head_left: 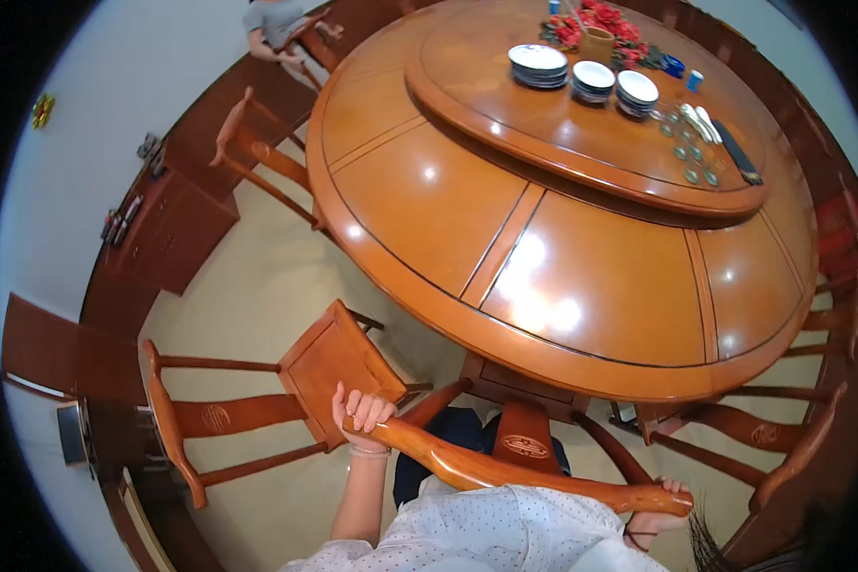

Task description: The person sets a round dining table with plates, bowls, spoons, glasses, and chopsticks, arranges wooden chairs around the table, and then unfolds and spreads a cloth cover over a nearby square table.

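Note:
Directly in front of my body stands a wooden chair [524, 443] with a carved backrest, its seat partly under the round table [410, 238]. The fingers of my left hand [364, 416] wrap around the left end of the chair's top rail. At the rail's right end, my right hand [660, 510] grips the wood, with part of the hand hidden behind it. Another wooden chair [338, 362] is near my left hand, turned sideways to the table.
A raised turntable [505, 143] bears stacked plates [539, 65], small glasses [691, 157], white spoons [704, 124], dark chopsticks [737, 153] and red flowers [605, 21]. More chairs [262, 153] ring the table. A person [281, 29] stands by a chair at the far left. A cabinet [176, 234] lines the wall.

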The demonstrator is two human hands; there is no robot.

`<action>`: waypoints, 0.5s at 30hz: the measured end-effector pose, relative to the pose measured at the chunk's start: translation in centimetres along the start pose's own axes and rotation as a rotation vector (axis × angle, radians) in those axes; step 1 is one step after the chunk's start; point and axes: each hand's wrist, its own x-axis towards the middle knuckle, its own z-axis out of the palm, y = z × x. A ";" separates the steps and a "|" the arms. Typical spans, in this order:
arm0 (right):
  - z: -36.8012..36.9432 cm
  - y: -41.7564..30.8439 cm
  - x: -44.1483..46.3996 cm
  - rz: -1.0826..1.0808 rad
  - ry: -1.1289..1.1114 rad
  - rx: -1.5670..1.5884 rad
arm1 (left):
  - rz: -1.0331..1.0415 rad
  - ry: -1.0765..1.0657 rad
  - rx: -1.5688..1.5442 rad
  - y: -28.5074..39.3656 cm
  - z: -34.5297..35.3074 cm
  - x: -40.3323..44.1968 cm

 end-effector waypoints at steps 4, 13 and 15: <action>1.5 -1.1 -0.5 -0.038 0.025 -0.219 | -0.021 0.082 -0.073 0.2 0.2 0.2; -5.5 2.2 3.2 -0.039 0.219 -0.711 | 0.159 1.019 0.630 1.2 -1.7 -1.1; -7.7 5.4 1.3 -0.070 0.269 -0.809 | -0.183 0.865 0.470 4.3 -3.0 -5.6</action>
